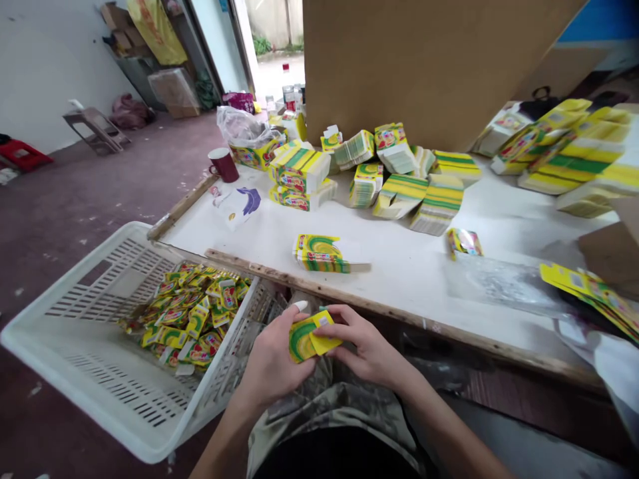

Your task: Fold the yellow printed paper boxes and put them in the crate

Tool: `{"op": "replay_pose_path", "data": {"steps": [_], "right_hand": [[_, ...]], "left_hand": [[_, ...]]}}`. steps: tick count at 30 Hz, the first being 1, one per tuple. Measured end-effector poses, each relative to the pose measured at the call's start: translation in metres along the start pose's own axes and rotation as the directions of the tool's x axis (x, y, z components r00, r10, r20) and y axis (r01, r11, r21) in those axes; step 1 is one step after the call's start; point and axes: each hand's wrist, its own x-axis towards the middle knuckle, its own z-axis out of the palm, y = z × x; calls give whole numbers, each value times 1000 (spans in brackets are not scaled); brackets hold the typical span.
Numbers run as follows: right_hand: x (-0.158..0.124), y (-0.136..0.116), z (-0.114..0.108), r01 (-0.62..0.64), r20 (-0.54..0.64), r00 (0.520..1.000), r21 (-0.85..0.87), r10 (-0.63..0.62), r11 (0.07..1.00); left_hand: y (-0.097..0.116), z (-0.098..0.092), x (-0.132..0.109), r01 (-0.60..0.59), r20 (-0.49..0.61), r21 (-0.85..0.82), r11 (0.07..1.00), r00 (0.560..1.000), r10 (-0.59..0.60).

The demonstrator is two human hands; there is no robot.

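Over my lap, both hands hold small yellow-and-green printed cartons. My left hand (273, 356) is closed around a carton (300, 342) with a green ring design; a white covering sits on one fingertip. Between the thumb and fingers of my right hand (362, 342) is a yellow carton piece (325, 332) with a small white panel, overlapping the first one. Whether the two are joined, I cannot tell. On the white table just ahead lies a short stack of flat cartons (319, 254). To my left, a white plastic crate (94, 379) holds a heap of small filled packets (200, 313).
Bundles of flat cartons (299, 166) stand along the table's back, before a large cardboard sheet (399, 73). A maroon mug (224, 165) is near the left corner. Clear plastic (504, 283) and loose cartons (594, 293) lie at right. A wooden strip (279, 274) edges the table.
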Motion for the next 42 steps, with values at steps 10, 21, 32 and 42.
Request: {"op": "replay_pose_path", "data": {"steps": [10,21,32,42], "right_hand": [[4,2,1,-20,-29,999,14,20,1000],[0,-8,6,-19,34,999,-90,23,996],[-5,-7,25,-114,8,993,-17,114,993],[20,-10,42,-148,-60,988,-95,143,984]], "left_hand": [[-3,8,4,-90,-49,89,992,994,95],[-3,2,0,-14,-4,-9,1000,1000,14],[2,6,1,-56,-111,50,997,992,61],[-20,8,-7,34,-192,66,997,981,-21]]}}
